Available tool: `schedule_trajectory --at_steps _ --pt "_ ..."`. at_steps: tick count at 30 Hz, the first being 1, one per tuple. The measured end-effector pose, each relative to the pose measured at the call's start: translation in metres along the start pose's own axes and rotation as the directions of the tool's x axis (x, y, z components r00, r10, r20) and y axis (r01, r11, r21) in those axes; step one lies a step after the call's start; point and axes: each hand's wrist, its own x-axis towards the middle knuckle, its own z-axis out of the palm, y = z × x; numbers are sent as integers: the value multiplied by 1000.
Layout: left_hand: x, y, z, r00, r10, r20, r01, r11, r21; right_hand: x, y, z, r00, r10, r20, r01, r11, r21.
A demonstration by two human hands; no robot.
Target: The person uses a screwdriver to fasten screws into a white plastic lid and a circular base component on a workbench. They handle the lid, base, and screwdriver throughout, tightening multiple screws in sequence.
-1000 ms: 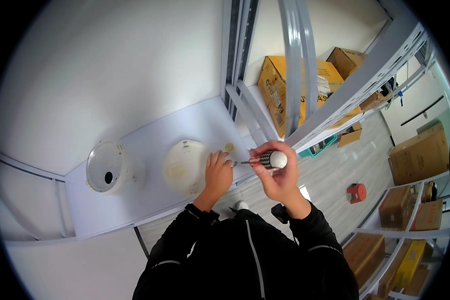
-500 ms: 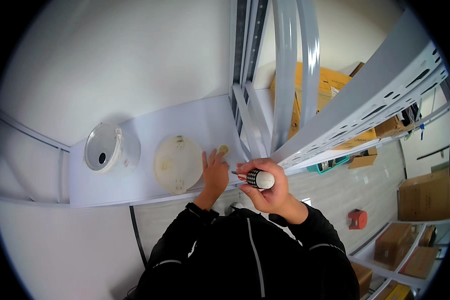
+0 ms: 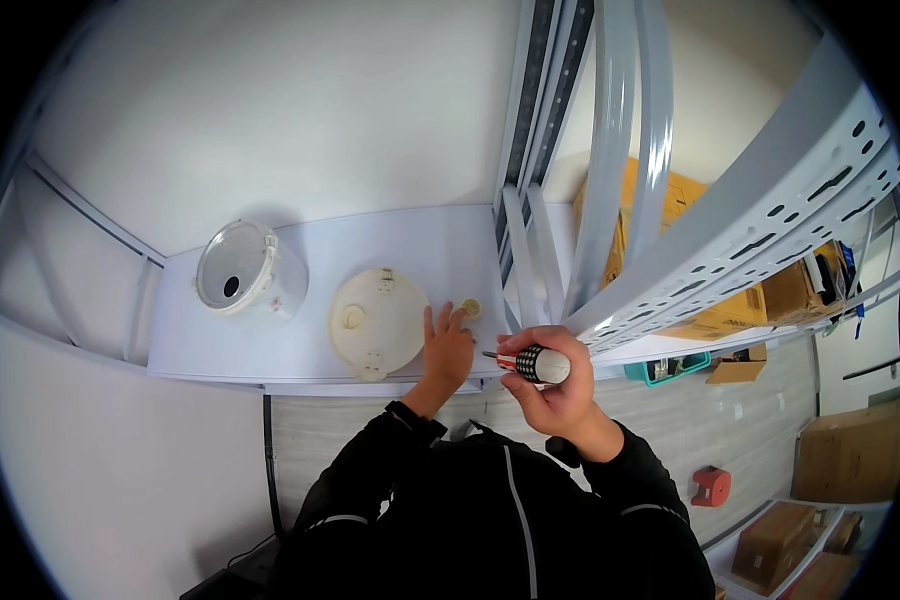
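In my right hand (image 3: 560,385) is a screwdriver (image 3: 542,364) with a pale-ended, checkered black-and-white handle, its short dark tip aimed left over the shelf's front edge. My left hand (image 3: 448,352) rests on the white shelf (image 3: 440,235) with its fingers spread, holding nothing visible. Its fingertips are beside a small round yellowish disc (image 3: 471,308), which lies flat. Left of that hand lies a round whitish lid (image 3: 390,320), with two small fittings on opposite edges and a yellowish ring near its left side. Further left a white bucket (image 3: 282,285) stands tilted in view, a dark round spot inside it.
A grey perforated rack post (image 3: 770,200) slants close by my right hand. Behind it are yellow-brown cartons (image 3: 715,320) and a teal basket (image 3: 670,370). A red stool (image 3: 711,486) stands on the floor at right, near boxes (image 3: 775,545) on a lower rack.
The view has turned a little, so the shelf items sit further right in it. Both hands keep nearly the same pose, with the screwdriver still in my right hand.
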Motion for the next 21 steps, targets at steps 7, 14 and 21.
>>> schedule_trajectory --at_steps 7,14,21 --pt "2 -3 -6 997 50 -55 -51 999 -1 1 -3 5 1000 6 30 -4 998 -65" --pt "14 -3 -64 979 -145 -145 58 873 -484 9 -2 20 994 -99 -47 84 963 -254" --pt "4 -39 -146 942 -319 -101 110 581 -806 21 18 65 963 -7 -269 -6 999 -47"
